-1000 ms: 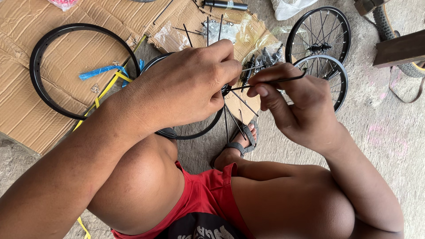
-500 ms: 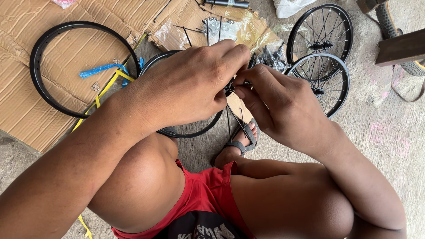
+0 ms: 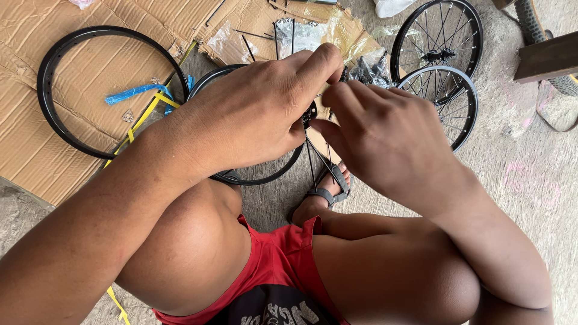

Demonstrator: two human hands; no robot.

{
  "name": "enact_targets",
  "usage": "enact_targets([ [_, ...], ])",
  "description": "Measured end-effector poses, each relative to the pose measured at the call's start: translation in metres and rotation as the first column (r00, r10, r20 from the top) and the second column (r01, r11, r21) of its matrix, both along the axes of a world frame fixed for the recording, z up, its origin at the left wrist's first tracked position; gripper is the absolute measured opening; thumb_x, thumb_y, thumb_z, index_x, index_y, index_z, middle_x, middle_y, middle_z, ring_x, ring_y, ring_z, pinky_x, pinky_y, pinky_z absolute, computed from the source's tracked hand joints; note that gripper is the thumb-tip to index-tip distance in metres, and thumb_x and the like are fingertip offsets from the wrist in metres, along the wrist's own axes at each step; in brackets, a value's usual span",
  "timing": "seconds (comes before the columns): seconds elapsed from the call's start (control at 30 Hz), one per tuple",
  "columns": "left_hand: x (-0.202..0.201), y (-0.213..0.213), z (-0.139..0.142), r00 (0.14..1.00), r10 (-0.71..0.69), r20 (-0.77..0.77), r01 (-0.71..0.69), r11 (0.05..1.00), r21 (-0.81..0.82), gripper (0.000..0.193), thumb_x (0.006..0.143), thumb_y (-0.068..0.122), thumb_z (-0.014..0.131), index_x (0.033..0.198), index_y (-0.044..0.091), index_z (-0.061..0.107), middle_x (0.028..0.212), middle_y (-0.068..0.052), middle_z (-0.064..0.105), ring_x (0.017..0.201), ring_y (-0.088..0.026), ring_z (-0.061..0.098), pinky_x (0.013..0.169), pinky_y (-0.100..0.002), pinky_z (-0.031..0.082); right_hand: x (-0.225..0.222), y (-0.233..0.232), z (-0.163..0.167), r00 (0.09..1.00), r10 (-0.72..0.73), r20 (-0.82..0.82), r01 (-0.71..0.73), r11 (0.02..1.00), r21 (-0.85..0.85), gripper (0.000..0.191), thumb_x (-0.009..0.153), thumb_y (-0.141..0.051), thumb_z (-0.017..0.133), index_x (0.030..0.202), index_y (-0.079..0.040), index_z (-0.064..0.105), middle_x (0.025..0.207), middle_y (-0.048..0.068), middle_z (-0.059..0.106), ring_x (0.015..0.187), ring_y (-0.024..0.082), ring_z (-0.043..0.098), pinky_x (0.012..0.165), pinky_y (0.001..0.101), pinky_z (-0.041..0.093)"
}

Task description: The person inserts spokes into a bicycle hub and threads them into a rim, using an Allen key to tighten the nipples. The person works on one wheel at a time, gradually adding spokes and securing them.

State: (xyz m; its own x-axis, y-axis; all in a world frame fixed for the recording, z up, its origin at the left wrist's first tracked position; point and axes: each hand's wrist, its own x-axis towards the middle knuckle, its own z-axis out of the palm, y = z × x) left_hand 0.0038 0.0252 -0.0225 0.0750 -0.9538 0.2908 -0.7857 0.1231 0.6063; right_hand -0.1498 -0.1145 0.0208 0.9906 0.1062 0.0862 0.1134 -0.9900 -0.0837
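Closer together than a moment ago, left hand (image 3: pixel 253 114) and right hand (image 3: pixel 385 138) pinch, seemingly, thin black spokes (image 3: pixel 314 161) at the mostly hidden hub over the black rim (image 3: pixel 265 177)

A crinkled clear plastic bag (image 3: pixel 307 33) lies at twelve o'clock on a torn flap of brown cardboard (image 3: pixel 241 27), and a yellowish cellophane wrapper (image 3: pixel 352 36) sits just to its right, touching it. A larger flattened cardboard sheet (image 3: pixel 36 120) spreads from nine to eleven o'clock. At one o'clock the edge of a white plastic bag (image 3: pixel 391 6) shows (mostly cut off by the frame); no labels, signs or screens can be made out.
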Motion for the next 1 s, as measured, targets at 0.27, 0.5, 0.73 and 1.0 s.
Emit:
enact_targets([
  [0.27,0.002,0.005,-0.002,0.999,0.017,0.038,-0.017,1.000,-0.005,0.024,0.080,-0.002,0.075,0.099,0.005,0.064,0.099,-0.011,0.062,0.083,-0.028,0.072,0.071,-0.042,0.060,-0.055,-0.102,-0.069,0.956,-0.163,-0.245,0.244,0.905,0.348,0.005,0.104,-0.007,0.065,0.106,-0.006,0.069,0.092,0.010,0.078,0.074,0.016,0.077,0.061,0.0302,0.062],
  [0.5,0.003,0.000,-0.007,1.000,0.006,0.001,-0.006,0.999,0.039,0.010,0.077,-0.003,0.071,0.079,0.002,0.062,0.095,-0.011,0.059,0.080,-0.029,0.069,0.071,-0.044,0.057,-0.111,-0.101,-0.319,0.551,-0.453,-0.701,0.667,0.744,0.043,0.041,0.096,-0.041,0.064,0.124,-0.011,0.061,0.098,0.021,0.077,0.091,0.040,0.073,0.083,0.0511,0.058],
  [0.73,0.001,-0.006,-0.007,0.998,-0.025,-0.059,0.028,0.999,0.046,0.011,0.082,0.000,0.073,0.081,0.001,0.062,0.097,-0.011,0.059,0.079,-0.029,0.068,0.071,-0.043,0.056,-0.124,-0.048,-0.375,0.603,-0.635,-0.483,0.752,0.654,0.079,0.034,0.099,-0.039,0.059,0.113,-0.008,0.061,0.112,0.019,0.071,0.097,0.045,0.070,0.082,0.0577,0.056],
  [1.0,-0.008,-0.020,-0.011,0.999,-0.040,0.006,0.040,0.999,0.010,0.010,0.084,0.002,0.074,0.087,0.001,0.065,0.098,-0.010,0.060,0.075,-0.024,0.070,0.066,-0.039,0.058,-0.144,-0.103,-0.359,0.491,-0.515,-0.703,0.868,0.219,0.446,0.027,0.093,-0.010,0.061,0.118,-0.001,0.062,0.099,0.019,0.076,0.073,0.023,0.077,0.062,0.0359,0.063],
])
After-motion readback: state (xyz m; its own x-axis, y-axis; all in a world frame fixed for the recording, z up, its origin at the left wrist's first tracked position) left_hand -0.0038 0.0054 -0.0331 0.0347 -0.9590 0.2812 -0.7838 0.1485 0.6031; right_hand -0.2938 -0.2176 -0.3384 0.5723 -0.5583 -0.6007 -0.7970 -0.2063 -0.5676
